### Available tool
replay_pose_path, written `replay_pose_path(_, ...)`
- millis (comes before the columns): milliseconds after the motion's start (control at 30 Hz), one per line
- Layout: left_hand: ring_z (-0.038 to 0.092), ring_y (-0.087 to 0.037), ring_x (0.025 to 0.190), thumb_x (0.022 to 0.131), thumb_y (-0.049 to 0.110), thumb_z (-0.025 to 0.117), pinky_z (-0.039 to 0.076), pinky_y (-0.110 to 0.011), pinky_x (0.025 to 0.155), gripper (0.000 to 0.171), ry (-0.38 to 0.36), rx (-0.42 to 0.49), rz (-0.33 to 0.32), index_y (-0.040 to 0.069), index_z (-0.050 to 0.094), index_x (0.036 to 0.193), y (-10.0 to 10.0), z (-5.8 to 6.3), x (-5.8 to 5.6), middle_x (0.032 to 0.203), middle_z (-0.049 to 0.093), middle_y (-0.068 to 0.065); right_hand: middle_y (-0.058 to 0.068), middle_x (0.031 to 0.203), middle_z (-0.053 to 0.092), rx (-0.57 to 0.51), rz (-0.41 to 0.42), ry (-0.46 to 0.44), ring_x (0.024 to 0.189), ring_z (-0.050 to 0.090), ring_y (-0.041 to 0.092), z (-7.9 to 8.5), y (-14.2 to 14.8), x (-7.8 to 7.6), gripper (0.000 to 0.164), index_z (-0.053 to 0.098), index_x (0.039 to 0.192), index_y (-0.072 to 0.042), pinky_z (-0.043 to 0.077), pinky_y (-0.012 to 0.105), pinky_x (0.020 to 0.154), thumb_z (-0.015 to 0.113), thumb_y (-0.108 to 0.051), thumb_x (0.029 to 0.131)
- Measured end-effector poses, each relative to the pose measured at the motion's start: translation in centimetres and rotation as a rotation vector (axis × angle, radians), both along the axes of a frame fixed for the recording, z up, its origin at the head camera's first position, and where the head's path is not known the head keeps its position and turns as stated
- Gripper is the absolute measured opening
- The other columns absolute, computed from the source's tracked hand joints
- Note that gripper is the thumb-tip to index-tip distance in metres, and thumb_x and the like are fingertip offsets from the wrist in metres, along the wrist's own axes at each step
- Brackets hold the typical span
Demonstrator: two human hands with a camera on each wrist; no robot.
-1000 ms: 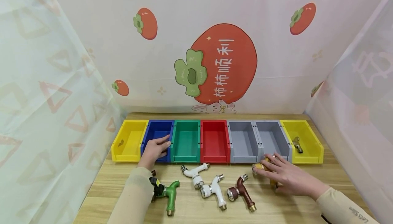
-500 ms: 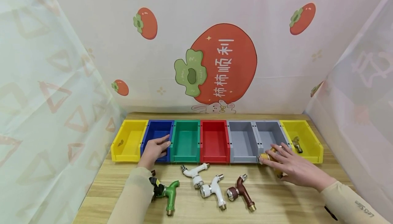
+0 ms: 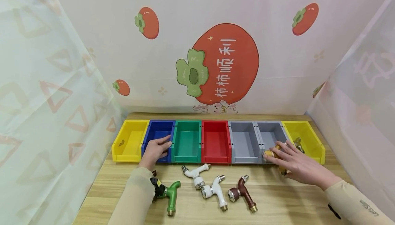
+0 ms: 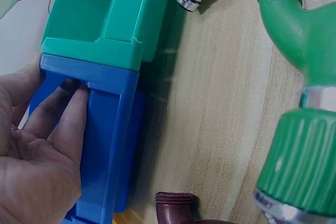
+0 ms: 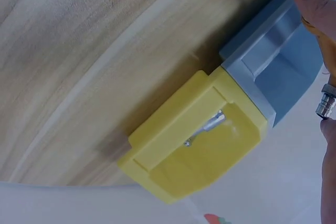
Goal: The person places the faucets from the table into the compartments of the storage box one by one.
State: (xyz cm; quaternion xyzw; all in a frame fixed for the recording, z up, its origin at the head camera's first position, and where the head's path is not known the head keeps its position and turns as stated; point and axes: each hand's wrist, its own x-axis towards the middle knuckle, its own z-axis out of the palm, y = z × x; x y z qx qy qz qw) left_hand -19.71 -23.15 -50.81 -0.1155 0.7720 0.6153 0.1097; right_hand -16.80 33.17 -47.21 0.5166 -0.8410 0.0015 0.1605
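My right hand (image 3: 297,165) holds an orange-yellow tap (image 3: 269,154) over the front of the right grey bin (image 3: 271,134). In the right wrist view the thumb and a finger show at the tap's orange body and silver end (image 5: 326,102). My left hand (image 3: 156,151) reaches into the blue bin (image 3: 160,129), its fingers (image 4: 71,121) extended against the side wall by the green bin (image 3: 187,137). On the table lie a green tap (image 3: 172,196), two white taps (image 3: 218,193) and a dark red tap (image 3: 245,194). Another dark red tap (image 4: 176,205) shows partly in the left wrist view.
The bins stand side by side along the table's back. A small metal tap (image 3: 298,144) lies in the right yellow bin (image 3: 311,139). Beyond the blue bin are the left yellow bin (image 3: 131,139), with the red bin (image 3: 216,139) and left grey bin (image 3: 245,139) in the middle.
My right hand has moved right and farther back with the orange-yellow tap, from the table in front of the grey bins to the right grey bin's front. My left hand stays put.
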Motion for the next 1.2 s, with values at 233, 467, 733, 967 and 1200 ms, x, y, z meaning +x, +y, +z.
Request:
replay_pose_path(233,0.052,-0.034,0.138,0.103,0.024,0.064,0.050,-0.049,0.104,0.047,0.003,-0.001,0.002,0.026,0.055,0.150,0.0,0.0,0.0,0.157,0.046,-0.012,0.021,0.148,0.054,0.002,-0.018,0.001,0.158,0.007,0.030,0.2,0.3,-0.6,0.117,0.052,0.151,-0.014,-0.004,0.047,0.127,0.102,-0.023,0.046)
replay_pose_path(467,0.050,-0.034,0.139,0.104,0.024,0.062,0.050,-0.050,0.105,0.047,0.001,-0.015,-0.006,0.025,0.053,0.151,0.1,0.1,0.3,0.158,0.045,-0.012,0.020,0.147,0.056,0.026,-0.038,0.027,0.151,0.028,0.042,0.5,0.6,-1.4,0.116,0.051,0.152,-0.015,0.001,0.051,0.127,0.102,-0.024,0.048)
replay_pose_path(733,0.050,-0.034,0.140,0.104,0.025,0.061,0.049,-0.050,0.106,0.047,-0.005,-0.016,0.000,0.025,0.053,0.151,0.2,0.2,0.3,0.158,0.045,-0.012,0.018,0.153,0.050,0.038,-0.064,0.007,0.152,0.025,0.043,0.8,1.1,-2.2,0.117,0.049,0.153,-0.015,0.000,0.053,0.126,0.100,-0.030,0.049)
replay_pose_path(967,0.050,-0.034,0.139,0.104,0.026,0.062,0.049,-0.050,0.105,0.048,-0.006,-0.014,-0.002,0.027,0.053,0.151,0.1,0.1,0.1,0.158,0.045,-0.012,0.019,0.151,0.052,0.021,-0.061,-0.014,0.157,0.006,0.031,0.7,1.7,-2.8,0.115,0.051,0.151,-0.014,-0.008,0.043,0.126,0.101,-0.025,0.049)
replay_pose_path(1200,0.050,-0.033,0.139,0.104,0.026,0.062,0.049,-0.050,0.105,0.047,-0.006,-0.008,0.001,0.027,0.054,0.150,0.1,0.0,0.0,0.158,0.046,-0.012,0.022,0.145,0.057,0.026,-0.079,-0.040,0.157,0.004,0.026,0.4,1.9,-3.5,0.113,0.051,0.151,-0.014,-0.005,0.045,0.126,0.101,-0.026,0.050)
